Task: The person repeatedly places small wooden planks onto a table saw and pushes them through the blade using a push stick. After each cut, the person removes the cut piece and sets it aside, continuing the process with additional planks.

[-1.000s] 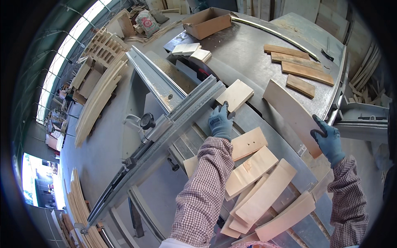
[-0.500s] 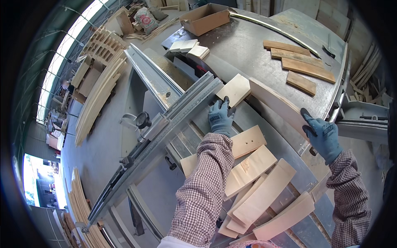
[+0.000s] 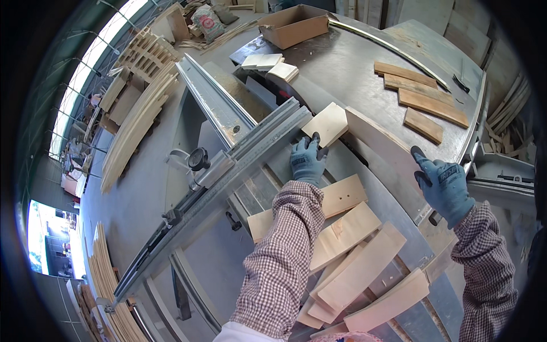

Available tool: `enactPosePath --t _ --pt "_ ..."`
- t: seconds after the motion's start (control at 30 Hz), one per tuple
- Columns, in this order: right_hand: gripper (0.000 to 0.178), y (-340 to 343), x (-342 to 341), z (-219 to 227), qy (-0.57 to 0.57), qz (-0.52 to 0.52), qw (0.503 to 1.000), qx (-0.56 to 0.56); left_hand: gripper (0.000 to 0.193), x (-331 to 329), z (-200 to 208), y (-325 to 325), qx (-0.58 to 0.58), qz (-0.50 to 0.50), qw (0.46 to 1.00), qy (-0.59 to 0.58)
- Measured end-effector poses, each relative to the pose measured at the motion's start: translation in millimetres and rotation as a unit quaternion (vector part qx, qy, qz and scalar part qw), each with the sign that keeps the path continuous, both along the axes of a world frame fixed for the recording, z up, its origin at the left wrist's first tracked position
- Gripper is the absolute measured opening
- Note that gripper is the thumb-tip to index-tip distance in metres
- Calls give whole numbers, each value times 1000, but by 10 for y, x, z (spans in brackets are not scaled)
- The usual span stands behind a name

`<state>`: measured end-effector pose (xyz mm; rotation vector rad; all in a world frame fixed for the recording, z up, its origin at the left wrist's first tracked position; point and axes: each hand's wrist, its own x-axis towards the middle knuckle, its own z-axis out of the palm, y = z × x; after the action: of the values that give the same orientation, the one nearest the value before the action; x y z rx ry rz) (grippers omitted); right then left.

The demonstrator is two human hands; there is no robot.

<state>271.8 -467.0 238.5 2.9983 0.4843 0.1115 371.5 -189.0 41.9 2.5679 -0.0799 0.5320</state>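
My left hand [image 3: 308, 162], in a blue-grey glove with dark fingertips, has its fingertips on a short pale wood piece [image 3: 327, 125] beside the saw's metal crosscut fence [image 3: 250, 143]. My right hand [image 3: 447, 187], gloved alike, holds the near end of a long pale board [image 3: 380, 141]. Its index finger reaches along the board's top edge, with the thumb below. The far end of this board stands close to the short piece. Under and beside my left forearm, several pale wood pieces [image 3: 362, 265] lie overlapping on the sliding table [image 3: 387, 205].
Several browner strips [image 3: 427, 102] lie on the metal saw table [image 3: 336, 62] at the far right, near a cardboard box [image 3: 293, 28]. Small offcuts [image 3: 268, 62] sit behind the fence. A black clamp knob [image 3: 198, 159] sticks up from it. Stacked boards [image 3: 137, 131] stand on the floor at left.
The view has shifted slightly, so the background sits a little differently. Both hands keep nearly the same places on the short piece and the long board.
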Motion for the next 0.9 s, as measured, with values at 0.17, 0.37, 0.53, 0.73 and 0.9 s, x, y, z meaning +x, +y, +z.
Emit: enactPosePath --t 0.17,0.37,0.53,0.73,0.9 --pt "32 68 36 48 2 -5 1000 -5 52 3 -33 37 -11 3 1000 0" --pt "46 15 31 16 -1 3 1000 -18 50 11 -22 1 -2 2 1000 -8" --pt "44 90 4 46 -24 13 999 -25 46 30 -58 44 -6 6 1000 -30" --pt "44 36 -1 -63 -30 1 999 -15 44 28 -6 11 -13 0 1000 -1" --pt "45 61 5 -37 -24 -1 999 -31 46 31 3 6 -7 2 1000 7"
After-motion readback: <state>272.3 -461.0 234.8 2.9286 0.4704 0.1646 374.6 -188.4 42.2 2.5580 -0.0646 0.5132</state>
